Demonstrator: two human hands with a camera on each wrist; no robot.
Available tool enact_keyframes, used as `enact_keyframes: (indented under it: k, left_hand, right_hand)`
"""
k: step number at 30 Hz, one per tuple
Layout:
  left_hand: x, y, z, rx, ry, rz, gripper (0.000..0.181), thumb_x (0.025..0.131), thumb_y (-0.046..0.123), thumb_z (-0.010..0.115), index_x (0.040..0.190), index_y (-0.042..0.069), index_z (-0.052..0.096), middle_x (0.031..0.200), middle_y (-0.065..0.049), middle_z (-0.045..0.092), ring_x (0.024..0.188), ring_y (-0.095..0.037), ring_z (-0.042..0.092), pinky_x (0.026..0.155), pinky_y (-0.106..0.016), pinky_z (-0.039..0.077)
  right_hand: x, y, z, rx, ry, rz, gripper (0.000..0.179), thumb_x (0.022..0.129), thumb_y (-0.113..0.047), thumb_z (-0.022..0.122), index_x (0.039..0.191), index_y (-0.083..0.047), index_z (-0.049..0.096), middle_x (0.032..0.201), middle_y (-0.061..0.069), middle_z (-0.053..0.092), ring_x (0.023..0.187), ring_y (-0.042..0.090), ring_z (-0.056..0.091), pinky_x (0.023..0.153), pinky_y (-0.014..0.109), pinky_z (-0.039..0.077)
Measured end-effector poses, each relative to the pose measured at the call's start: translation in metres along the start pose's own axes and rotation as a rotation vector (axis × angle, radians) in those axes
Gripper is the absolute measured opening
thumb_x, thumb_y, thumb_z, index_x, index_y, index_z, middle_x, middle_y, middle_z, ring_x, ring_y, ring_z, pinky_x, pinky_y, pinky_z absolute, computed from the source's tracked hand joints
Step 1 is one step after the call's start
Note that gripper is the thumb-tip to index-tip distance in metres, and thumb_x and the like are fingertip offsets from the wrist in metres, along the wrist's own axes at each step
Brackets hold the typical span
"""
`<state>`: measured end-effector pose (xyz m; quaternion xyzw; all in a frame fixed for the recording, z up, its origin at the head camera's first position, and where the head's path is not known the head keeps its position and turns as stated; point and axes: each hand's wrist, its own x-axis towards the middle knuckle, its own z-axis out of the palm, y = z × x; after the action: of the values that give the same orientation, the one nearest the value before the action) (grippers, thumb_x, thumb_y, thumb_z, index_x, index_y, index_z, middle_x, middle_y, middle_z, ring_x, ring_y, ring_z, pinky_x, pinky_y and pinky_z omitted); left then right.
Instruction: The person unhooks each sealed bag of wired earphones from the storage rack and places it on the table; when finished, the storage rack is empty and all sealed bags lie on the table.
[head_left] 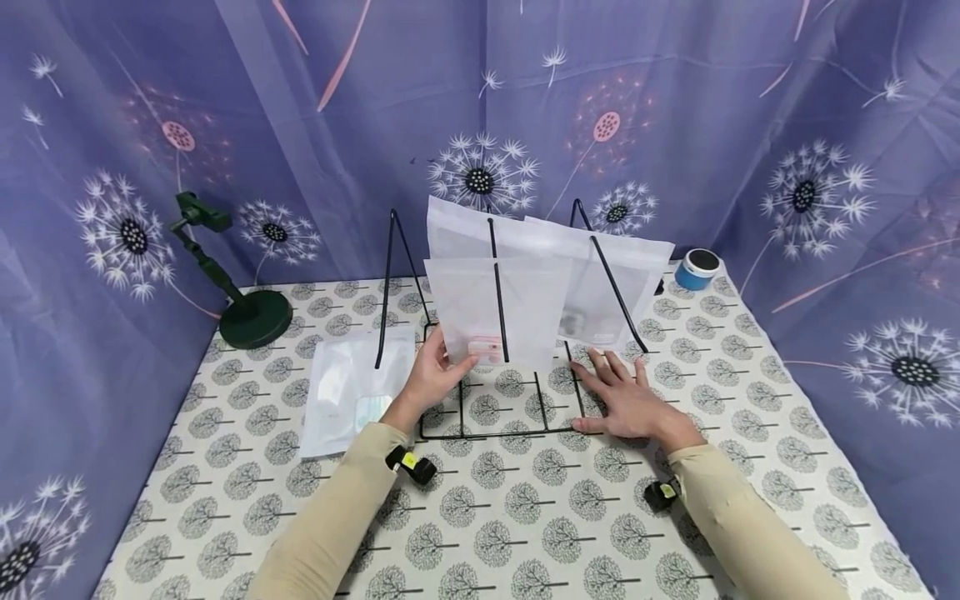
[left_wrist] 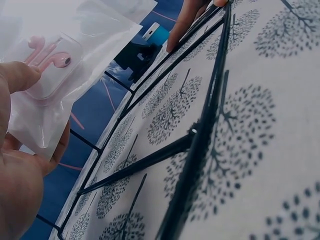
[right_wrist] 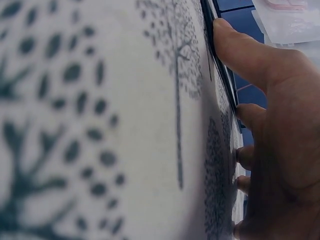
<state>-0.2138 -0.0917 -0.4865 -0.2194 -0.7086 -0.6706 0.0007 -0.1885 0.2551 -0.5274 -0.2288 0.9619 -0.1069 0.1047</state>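
In the head view, my left hand [head_left: 435, 371] pinches the lower left corner of a frosted white pouch [head_left: 525, 308], thumb in front and fingers behind. Pink earphones [left_wrist: 61, 61] in a clear case show inside that pouch in the left wrist view. The pouch stands in a black wire rack [head_left: 502, 435], behind one of its slanted wires. Further back in the rack lean another white pouch [head_left: 457, 233] and, to the right, a pouch [head_left: 622, 267] with a greyish item inside. My right hand [head_left: 626, 408] rests with spread fingers at the rack's right side, thumb and fingertips at its base wire.
Left of the rack a white pouch [head_left: 337, 383] lies flat on the tree-patterned cloth [head_left: 525, 542], partly under a rack wire. A dark green stand [head_left: 255, 321] is at the back left, a blue jar [head_left: 692, 277] at the back right. A purple curtain [head_left: 360, 125] hangs behind.
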Motion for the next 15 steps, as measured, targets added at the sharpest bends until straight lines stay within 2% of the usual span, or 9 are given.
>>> enact_keyframes:
  k: [5, 12, 15]
  left_hand:
    - [-0.0023, 0.0024, -0.0004, 0.0, -0.008, -0.006, 0.053, 0.085, -0.011, 0.064, 0.133, -0.01, 0.041, 0.118, -0.027, 0.052, 0.101, -0.019, 0.059, 0.093, -0.042, 0.057]
    - [-0.0076, 0.0038, 0.0002, -0.017, -0.018, -0.005, 0.058, 0.086, -0.011, 0.064, 0.137, -0.009, 0.038, 0.125, -0.03, 0.051, 0.109, -0.032, 0.059, 0.095, -0.045, 0.055]
    - [-0.0096, 0.0029, 0.0008, -0.022, -0.026, 0.008, 0.055, 0.086, -0.012, 0.063, 0.136, -0.01, 0.039, 0.123, -0.031, 0.053, 0.109, -0.033, 0.06, 0.094, -0.046, 0.055]
  right_hand:
    - [0.0004, -0.0004, -0.0006, -0.004, 0.014, -0.007, 0.1, 0.08, -0.077, 0.054, 0.157, -0.024, 0.018, 0.164, 0.016, 0.005, 0.148, 0.043, 0.004, 0.11, 0.077, -0.002]
    - [0.0005, -0.0012, -0.0004, -0.01, 0.004, -0.006, 0.101, 0.079, -0.078, 0.052, 0.157, -0.025, 0.017, 0.164, 0.016, 0.004, 0.148, 0.044, 0.003, 0.111, 0.077, -0.003]
    - [0.0006, -0.0012, 0.0, -0.013, 0.004, -0.004, 0.101, 0.079, -0.078, 0.052, 0.157, -0.025, 0.017, 0.164, 0.016, 0.003, 0.148, 0.044, 0.003, 0.11, 0.077, -0.003]
